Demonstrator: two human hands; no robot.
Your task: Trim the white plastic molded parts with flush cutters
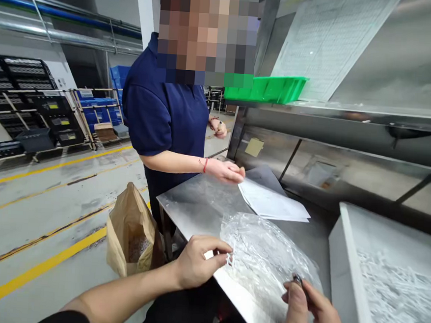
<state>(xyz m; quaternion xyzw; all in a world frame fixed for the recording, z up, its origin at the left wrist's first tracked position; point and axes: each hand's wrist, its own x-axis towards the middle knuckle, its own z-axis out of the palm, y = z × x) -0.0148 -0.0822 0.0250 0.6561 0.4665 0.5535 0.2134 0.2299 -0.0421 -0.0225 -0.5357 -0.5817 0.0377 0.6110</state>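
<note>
My left hand [201, 264] is closed in a pinch on a small white plastic piece [230, 259] by the table's near edge. My right hand [310, 313] grips a small dark metallic tool [297, 279] between thumb and fingers; most of it is hidden, so its kind is unclear. Between and beyond both hands a clear plastic bag [264, 248] lies spread on the metal table [194, 199]. To the right of my right hand stands a white bin [345, 259] with many thin white plastic pieces [401, 297] in it.
Across the table's corner stands a person in a dark blue shirt [160, 108], one hand [225, 171] held over the tabletop near white papers [275, 200]. An open brown paper sack [122, 229] is on the floor at left. A green tray [275, 89] rests on the shelf above.
</note>
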